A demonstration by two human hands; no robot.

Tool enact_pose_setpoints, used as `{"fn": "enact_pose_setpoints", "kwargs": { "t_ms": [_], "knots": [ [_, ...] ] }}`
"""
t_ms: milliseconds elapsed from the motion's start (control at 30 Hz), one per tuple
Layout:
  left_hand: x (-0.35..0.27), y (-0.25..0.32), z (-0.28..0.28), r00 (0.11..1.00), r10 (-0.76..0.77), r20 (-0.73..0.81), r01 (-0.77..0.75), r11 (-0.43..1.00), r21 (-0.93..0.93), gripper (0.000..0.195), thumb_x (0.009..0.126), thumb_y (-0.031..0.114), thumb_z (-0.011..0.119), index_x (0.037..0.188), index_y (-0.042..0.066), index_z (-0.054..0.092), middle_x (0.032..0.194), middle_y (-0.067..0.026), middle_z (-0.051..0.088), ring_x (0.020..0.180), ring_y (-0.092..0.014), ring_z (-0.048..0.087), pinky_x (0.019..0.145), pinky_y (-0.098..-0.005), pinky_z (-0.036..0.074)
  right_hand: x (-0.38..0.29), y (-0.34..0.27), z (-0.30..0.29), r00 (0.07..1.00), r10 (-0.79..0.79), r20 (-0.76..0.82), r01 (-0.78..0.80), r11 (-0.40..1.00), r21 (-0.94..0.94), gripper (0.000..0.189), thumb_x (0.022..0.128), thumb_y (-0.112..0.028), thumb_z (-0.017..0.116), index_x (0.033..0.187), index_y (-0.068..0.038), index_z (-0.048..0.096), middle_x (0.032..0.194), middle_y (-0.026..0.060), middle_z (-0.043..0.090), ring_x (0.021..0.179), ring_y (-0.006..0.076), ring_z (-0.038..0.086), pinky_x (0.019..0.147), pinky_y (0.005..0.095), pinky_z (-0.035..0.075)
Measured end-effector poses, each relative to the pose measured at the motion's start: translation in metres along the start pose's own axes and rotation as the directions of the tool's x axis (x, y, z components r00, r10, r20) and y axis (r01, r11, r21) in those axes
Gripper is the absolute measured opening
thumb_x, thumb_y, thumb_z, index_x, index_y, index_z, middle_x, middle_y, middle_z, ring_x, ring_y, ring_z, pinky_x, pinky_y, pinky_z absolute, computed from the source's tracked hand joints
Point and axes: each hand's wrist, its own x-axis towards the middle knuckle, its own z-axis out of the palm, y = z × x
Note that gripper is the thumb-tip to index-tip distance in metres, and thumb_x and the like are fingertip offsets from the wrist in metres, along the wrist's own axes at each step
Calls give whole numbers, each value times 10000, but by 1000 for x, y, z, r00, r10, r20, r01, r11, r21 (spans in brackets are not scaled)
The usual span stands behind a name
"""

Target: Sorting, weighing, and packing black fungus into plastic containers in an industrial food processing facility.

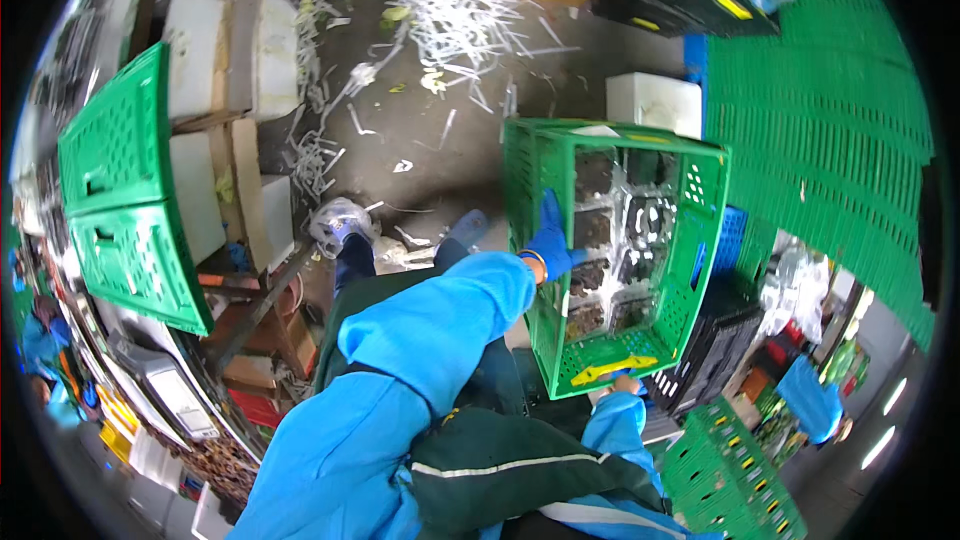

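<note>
A green plastic crate (517, 187) is in front of me on the right side of the view. Inside it lie several clear plastic packs (619, 240) with dark contents that I cannot make out. My left hand (553, 244), in a blue glove, is at the crate's left rim, with its fingers along the wall and the thumb over the edge. At the near end, my right hand (624, 385) grips the crate beside the yellow handle piece (611, 370). The crate itself hides part of that hand.
White strips (457, 22) litter the floor. Green crate panels (120, 202) and white foam boxes (199, 195) line the left side. More green crates (817, 112) stack up on the right, above a black crate (709, 345). A white box (652, 101) stands beyond my crate.
</note>
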Motion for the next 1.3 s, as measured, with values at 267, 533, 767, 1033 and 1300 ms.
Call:
{"fn": "enact_pose_setpoints", "kwargs": {
  "t_ms": [267,533,767,1033,1300],
  "knots": [
    [-77,-10,-99,944,7,330,-55,989,137,775,784,425,640,1386,33,349,1279,-257,491,1155,-390,504,996,-419,397,-135,-368,143,721,-621,307,626,774,95,395,899,-80,535,1263,48,450,1120,134,598,948,178,594,836,276,484],
    [-233,33,-287,977,209,-31,-211,973,-96,566,858,298,623,1335,45,452,1251,-188,553,1102,-280,574,948,-354,445,-646,-549,344,-305,-695,652,712,288,640,315,902,-52,526,1205,38,527,1102,133,620,971,180,610,825,273,494],
    [-366,40,-455,942,218,-255,-311,852,-422,266,875,96,589,1117,-10,613,1046,-113,639,954,-204,610,855,-303,478,-906,-434,475,-828,-314,464,559,-401,726,419,795,-190,641,1179,-41,566,1099,166,604,1038,317,572,881,402,474],
    [-415,-29,-594,690,126,-713,-270,958,-92,285,905,47,552,1178,-28,579,1198,-120,598,1091,-188,561,970,-308,417,-954,-409,528,-598,-505,622,778,-552,300,535,549,-303,787,999,-62,626,989,169,590,1030,332,466,844,447,395],
    [-343,-25,-667,636,505,-584,251,581,774,300,869,254,585,1140,132,626,1121,-148,609,1071,-337,540,999,-444,350,-1008,-536,482,-795,-164,584,564,-551,615,300,616,-239,678,859,-65,705,860,179,670,805,337,648,703,466,518]
  ]
}}
